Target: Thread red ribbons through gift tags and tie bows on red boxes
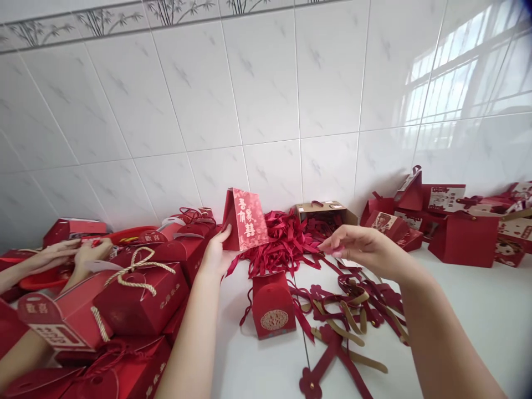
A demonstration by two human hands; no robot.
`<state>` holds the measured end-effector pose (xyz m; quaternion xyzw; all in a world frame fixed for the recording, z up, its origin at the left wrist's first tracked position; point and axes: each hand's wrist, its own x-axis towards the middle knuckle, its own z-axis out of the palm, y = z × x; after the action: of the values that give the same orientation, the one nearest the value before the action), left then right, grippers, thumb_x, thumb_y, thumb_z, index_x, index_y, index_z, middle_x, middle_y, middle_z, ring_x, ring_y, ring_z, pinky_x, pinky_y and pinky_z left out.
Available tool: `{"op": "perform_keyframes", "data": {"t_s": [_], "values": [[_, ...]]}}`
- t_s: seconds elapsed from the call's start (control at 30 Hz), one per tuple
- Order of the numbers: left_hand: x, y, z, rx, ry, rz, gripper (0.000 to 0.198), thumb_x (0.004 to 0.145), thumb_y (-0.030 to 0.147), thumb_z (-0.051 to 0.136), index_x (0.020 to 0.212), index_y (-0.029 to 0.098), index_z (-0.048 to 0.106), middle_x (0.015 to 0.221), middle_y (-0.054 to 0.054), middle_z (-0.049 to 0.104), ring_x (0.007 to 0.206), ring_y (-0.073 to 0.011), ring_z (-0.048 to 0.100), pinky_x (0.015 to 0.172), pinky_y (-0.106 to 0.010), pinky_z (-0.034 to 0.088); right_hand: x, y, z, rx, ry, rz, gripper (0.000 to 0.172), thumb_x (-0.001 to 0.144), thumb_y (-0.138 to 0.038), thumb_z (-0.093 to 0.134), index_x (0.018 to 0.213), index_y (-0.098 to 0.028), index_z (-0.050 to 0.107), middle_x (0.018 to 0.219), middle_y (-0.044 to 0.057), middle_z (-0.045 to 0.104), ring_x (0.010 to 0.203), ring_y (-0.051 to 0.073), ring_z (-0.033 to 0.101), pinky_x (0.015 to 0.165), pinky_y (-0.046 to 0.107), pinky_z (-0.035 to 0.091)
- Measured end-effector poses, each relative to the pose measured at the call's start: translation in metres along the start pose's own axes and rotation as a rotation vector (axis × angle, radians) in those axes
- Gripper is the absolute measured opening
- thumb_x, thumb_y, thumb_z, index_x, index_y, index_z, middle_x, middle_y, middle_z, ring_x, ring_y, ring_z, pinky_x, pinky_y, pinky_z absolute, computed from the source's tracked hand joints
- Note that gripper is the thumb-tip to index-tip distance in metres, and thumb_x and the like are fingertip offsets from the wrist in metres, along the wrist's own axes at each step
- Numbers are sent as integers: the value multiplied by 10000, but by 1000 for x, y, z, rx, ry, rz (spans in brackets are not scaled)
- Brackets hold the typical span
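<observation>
My left hand (220,249) grips a red paper gift box (250,220) by its lower left side. The box has a peaked top and white characters on its front. To its right, my right hand (361,249) hovers by a heap of dark red ribbons (286,238), fingers bent and tips pinched together. Whether anything is between those fingertips, I cannot make out. Below the held box stands a small red box (274,310) with a round gold emblem. Flower-ended straps (332,349) in dark red and tan lie scattered under my right hand.
Another person's hands (89,257) work at the far left over a red tray. Red boxes with cord bows (143,299) crowd the left side. An open cardboard box (324,208) stands by the tiled wall. Finished-looking red bags (465,238) stand at right on the white table (457,310).
</observation>
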<state>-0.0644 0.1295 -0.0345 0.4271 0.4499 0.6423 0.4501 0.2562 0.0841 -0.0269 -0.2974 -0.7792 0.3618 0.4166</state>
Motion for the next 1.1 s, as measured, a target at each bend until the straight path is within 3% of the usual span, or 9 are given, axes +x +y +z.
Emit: {"op": "perform_keyframes", "data": {"t_s": [0.13, 0.23, 0.33, 0.4, 0.47, 0.6, 0.7, 0.9, 1.1], "values": [[-28, 15, 19, -100, -210, 12, 317, 805, 372, 608, 998, 142, 710, 871, -103, 736, 858, -290, 701, 751, -423, 586, 0, -9, 9, -81, 28, -108, 182, 789, -396, 734, 737, -232, 673, 1404, 76, 551, 1414, 314, 361, 1065, 449, 419], [-44, 15, 29, -115, -356, 0, 272, 721, 405, 693, 834, 160, 729, 711, -75, 711, 753, -298, 704, 691, -427, 580, 3, -10, 14, 7, 178, -214, 204, 739, -407, 780, 680, -247, 668, 1351, 58, 581, 1451, 305, 284, 1098, 458, 379], [-53, 9, 38, -103, -486, 3, 299, 684, 434, 746, 790, 155, 733, 685, -79, 706, 733, -311, 707, 670, -426, 567, 6, -7, 25, 230, 230, -228, 246, 681, -416, 825, 672, -244, 649, 1006, 43, 683, 1085, 255, 617, 829, 360, 529], [-56, 4, 45, -88, -555, 15, 319, 669, 424, 780, 818, 144, 741, 736, -93, 725, 759, -317, 711, 677, -413, 560, 10, -5, 36, 344, 291, -191, 260, 677, -414, 828, 702, -239, 636, 778, -2, 636, 745, 165, 620, 648, 285, 507], [-58, 1, 51, -79, -593, 49, 339, 681, 372, 797, 932, 152, 741, 873, -100, 747, 854, -312, 710, 731, -391, 557, 15, -2, 46, 396, 388, -158, 252, 699, -402, 811, 739, -234, 626, 720, -23, 602, 649, 127, 563, 626, 262, 487], [-64, 5, 56, -131, -502, 189, 487, 827, 405, 665, 1285, 263, 582, 1178, -53, 697, 1089, -263, 651, 900, -365, 523, 25, -1, 62, 257, 446, -106, 229, 706, -388, 788, 752, -218, 641, 799, 10, 640, 764, 166, 591, 746, 311, 503], [-71, 10, 56, -87, -388, 313, 638, 835, 435, 666, 1416, 317, 431, 1183, -44, 683, 1101, -240, 641, 950, -370, 502, 28, -4, 71, 103, 421, -120, 192, 716, -367, 777, 719, -214, 662, 809, 23, 642, 841, 195, 587, 831, 350, 487], [-73, 6, 56, 93, -309, 440, 184, 788, 358, 740, 849, 194, 682, 839, -17, 682, 775, -158, 641, 713, -252, 508, 25, -10, 82, 56, 419, -227, 157, 726, -343, 796, 700, -221, 699, 848, 20, 607, 799, 169, 578, 797, 322, 503], [-78, 3, 61, 61, -292, 502, 156, 860, 358, 669, 867, 202, 671, 897, -8, 667, 851, -137, 622, 799, -247, 504, 25, -8, 84, 46, 474, -316, 103, 729, -287, 803, 703, -238, 717, 847, 17, 594, 812, 168, 590, 788, 329, 529]]}}
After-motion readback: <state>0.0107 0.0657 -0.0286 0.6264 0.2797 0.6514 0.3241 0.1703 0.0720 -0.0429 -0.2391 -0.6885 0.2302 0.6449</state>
